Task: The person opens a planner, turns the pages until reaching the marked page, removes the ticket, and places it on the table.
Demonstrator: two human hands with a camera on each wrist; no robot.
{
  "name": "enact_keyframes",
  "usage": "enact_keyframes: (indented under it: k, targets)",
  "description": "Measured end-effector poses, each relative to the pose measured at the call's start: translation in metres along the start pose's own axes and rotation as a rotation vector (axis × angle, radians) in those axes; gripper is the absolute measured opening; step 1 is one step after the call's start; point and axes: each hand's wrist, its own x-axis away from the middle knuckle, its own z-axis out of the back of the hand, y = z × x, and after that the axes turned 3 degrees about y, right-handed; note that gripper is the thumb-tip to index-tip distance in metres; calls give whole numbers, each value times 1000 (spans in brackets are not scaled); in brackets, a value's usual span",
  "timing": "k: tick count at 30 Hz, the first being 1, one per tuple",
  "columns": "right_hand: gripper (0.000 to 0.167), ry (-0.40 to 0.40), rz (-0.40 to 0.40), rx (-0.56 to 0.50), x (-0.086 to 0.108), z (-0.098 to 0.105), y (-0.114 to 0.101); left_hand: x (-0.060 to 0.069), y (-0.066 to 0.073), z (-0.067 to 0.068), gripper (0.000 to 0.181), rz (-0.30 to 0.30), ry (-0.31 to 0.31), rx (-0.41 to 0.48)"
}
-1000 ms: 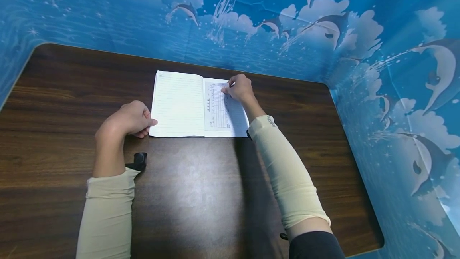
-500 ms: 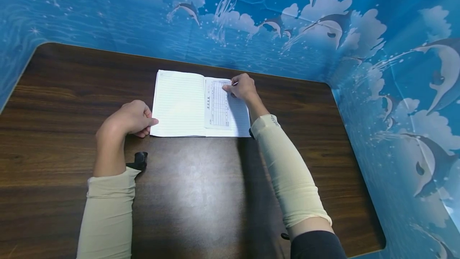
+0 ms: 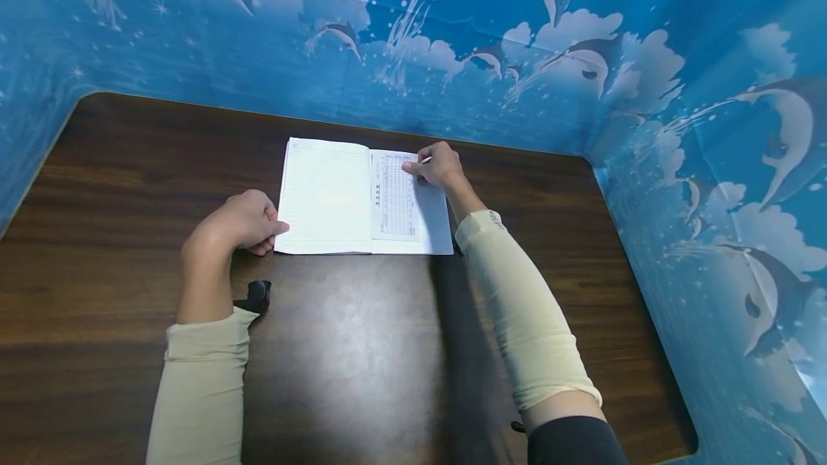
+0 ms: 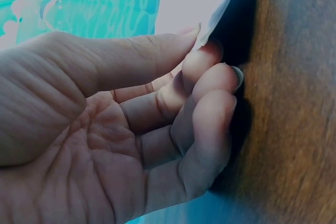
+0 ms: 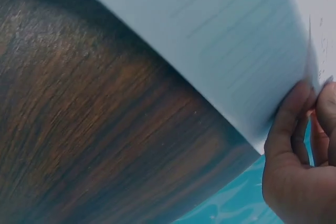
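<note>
An open notebook point(image 3: 326, 196) with lined pages lies flat near the table's far edge. On its right page rests a slip printed with a table grid point(image 3: 395, 199). My left hand point(image 3: 245, 224) pinches the notebook's lower left page corner between thumb and forefinger; in the left wrist view the paper point(image 4: 202, 3) bends up slightly at the fingertips, the other fingers curled beneath. My right hand point(image 3: 439, 163) pinches the upper right edge of the printed slip. In the right wrist view, thumb and fingers point(image 5: 294, 100) meet at the slip's edge above the lined page point(image 5: 220, 40).
A dark wood-grain table point(image 3: 349, 350) lies beneath. Blue dolphin-print sheeting point(image 3: 258, 41) stands along the far and right edges. Both forearms wear pale sleeves point(image 3: 203, 379). A small black piece point(image 3: 258, 296) sits at the left wrist.
The whole head view has shifted slightly, so table and notebook appear a little lower. Both hands keep their places on the notebook and slip.
</note>
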Motion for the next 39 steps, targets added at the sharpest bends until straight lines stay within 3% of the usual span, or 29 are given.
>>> enact_keyframes:
  k: [6, 12, 19, 29, 36, 39]
  targets:
    - [26, -81, -74, -140, -6, 14, 15, -2, -3, -3, 31, -2, -1, 8]
    - [23, -135, -139, -292, -10, 44, 29, -3, -5, -3, 29, 13, -7, 9]
    - [23, -107, -183, -321, -10, 86, 53, -2, -8, -2, 28, 24, -12, 6]
    - [19, -26, -279, -223, -10, 106, 111, -4, -8, -1, 27, 12, -18, 4]
    - [46, -2, -232, 149, -2, 102, 135, -6, -5, -1, 26, 1, -19, 4]
    - [45, 27, -205, 218, -1, 100, 141, -6, -4, -1, 26, -2, -18, 3]
